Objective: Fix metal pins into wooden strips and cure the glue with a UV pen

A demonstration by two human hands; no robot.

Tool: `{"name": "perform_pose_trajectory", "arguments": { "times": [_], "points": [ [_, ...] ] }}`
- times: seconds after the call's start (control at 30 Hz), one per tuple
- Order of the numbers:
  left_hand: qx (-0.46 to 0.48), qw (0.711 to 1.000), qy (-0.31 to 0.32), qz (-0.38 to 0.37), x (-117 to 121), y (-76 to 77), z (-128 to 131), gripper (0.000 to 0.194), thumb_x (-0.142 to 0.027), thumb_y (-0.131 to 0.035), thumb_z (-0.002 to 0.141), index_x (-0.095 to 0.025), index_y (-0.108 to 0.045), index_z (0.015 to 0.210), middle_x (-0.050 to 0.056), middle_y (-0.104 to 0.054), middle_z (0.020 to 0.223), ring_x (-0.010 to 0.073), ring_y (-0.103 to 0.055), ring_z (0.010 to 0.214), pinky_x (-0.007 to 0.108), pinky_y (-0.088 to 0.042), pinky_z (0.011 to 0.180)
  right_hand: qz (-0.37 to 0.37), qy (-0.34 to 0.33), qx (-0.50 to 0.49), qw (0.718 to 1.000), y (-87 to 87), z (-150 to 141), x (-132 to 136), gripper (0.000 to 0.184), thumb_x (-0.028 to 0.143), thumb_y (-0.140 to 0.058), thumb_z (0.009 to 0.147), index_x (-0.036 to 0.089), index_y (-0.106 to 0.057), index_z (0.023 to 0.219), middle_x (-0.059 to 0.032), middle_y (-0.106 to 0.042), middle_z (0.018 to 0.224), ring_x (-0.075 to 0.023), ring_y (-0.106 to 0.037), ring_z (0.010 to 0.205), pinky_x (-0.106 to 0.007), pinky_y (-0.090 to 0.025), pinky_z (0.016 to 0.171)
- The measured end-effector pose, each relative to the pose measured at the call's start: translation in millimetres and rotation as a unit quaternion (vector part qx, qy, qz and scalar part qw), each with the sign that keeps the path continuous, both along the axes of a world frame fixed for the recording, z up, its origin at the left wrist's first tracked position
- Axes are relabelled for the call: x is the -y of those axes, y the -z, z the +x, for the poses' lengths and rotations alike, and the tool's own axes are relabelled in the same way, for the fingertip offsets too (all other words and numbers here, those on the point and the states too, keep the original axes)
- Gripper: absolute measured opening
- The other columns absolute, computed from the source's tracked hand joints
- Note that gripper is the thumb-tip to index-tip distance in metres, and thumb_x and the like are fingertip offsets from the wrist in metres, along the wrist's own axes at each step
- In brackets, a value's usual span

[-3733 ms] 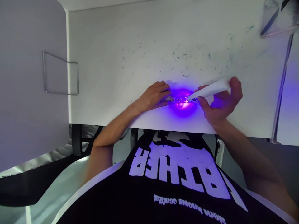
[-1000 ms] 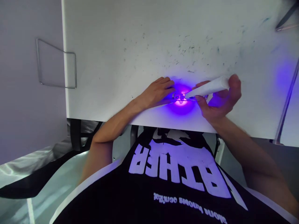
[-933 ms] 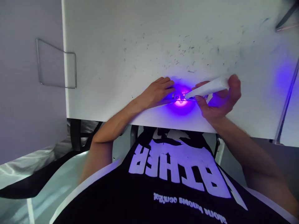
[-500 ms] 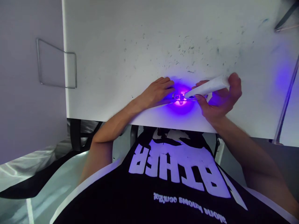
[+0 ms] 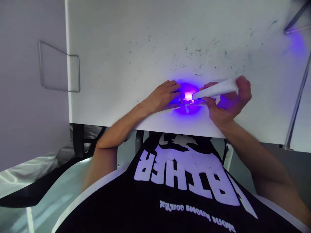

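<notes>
Two hands work close together near the front edge of the desk; since half a second ago the white pen light in the right hand has tipped up a little, so its violet glow now falls slightly farther from the front edge and its reflection on the far right has climbed toward the far right corner; this reads as the beam being swept along the piece rather than taken off it; the left hand has not moved. The right hand grips the pen light with thumb on its far end and fingers curled beneath; the left hand lies flat, fingertips pressing down the left end of a small metal piece. That piece sits on the desk between the two hands, just inside the front edge; it looks thin, shiny and long, washed out by the glow, so finer detail cannot be told. Elsewhere, a wire bracket hangs off the desk's left edge.
</notes>
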State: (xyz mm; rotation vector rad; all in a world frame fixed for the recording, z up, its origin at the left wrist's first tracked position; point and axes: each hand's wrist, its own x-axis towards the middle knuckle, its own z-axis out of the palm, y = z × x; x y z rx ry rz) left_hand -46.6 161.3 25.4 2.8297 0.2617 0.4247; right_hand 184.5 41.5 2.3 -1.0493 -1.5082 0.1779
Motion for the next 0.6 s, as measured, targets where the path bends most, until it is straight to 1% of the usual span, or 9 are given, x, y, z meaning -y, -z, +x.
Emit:
{"name": "perform_pose_trajectory", "arguments": {
  "times": [0.13,0.27,0.33,0.5,0.6],
  "points": [
    [0.021,1.0,-0.005,-0.008,1.6,1.1,0.9,0.043,-0.056,-0.051,0.104,-0.017,-0.07,0.102,0.009,-0.069,0.101,0.0215,-0.059,0.097,0.035,-0.046,0.082,0.01,0.018,0.005,1.0,-2.1,-4.3,-0.1,0.093,0.046,-0.082,0.08,0.038,-0.03,0.157,-0.0035,-0.059,0.133,-0.0145,-0.074,0.094,-0.032,-0.069,0.084],
    [0.029,0.999,-0.007,-0.013,2.0,2.1,1.2,0.039,-0.052,-0.053,0.104,-0.018,-0.071,0.109,0.01,-0.07,0.101,0.0215,-0.06,0.097,0.035,-0.045,0.083,0.011,0.025,0.004,1.0,-3.7,-7.0,0.5,0.092,0.046,-0.081,0.081,0.037,-0.031,0.158,-0.0045,-0.058,0.137,-0.0135,-0.074,0.094,-0.027,-0.068,0.082],
    [0.021,1.0,-0.007,-0.017,1.5,2.5,1.0,0.038,-0.05,-0.053,0.104,-0.018,-0.071,0.111,0.01,-0.07,0.103,0.0218,-0.06,0.098,0.036,-0.045,0.084,0.015,0.04,0.009,0.999,-3.5,-7.3,0.8,0.09,0.049,-0.079,0.082,0.036,-0.031,0.158,-0.0056,-0.058,0.137,-0.0138,-0.074,0.092,-0.027,-0.068,0.08],
    [0.01,0.999,-0.002,-0.034,0.4,1.7,0.8,0.037,-0.049,-0.052,0.105,-0.019,-0.071,0.115,0.009,-0.071,0.108,0.0217,-0.06,0.099,0.035,-0.046,0.086,0.005,0.082,0.042,0.996,-1.3,-7.4,0.9,0.088,0.059,-0.072,0.085,0.035,-0.029,0.158,-0.0055,-0.062,0.126,-0.0158,-0.074,0.088,-0.03,-0.068,0.075],
    [0.013,0.999,-0.002,-0.043,0.7,-0.2,1.4,0.037,-0.048,-0.051,0.105,-0.019,-0.071,0.117,0.009,-0.071,0.107,0.0217,-0.06,0.1,0.035,-0.046,0.087,0.005,0.085,0.035,0.996,1.4,-6.9,2.0,0.089,0.061,-0.073,0.084,0.037,-0.028,0.157,-0.008,-0.057,0.139,-0.0154,-0.074,0.088,-0.03,-0.067,0.071]
  ]
}}
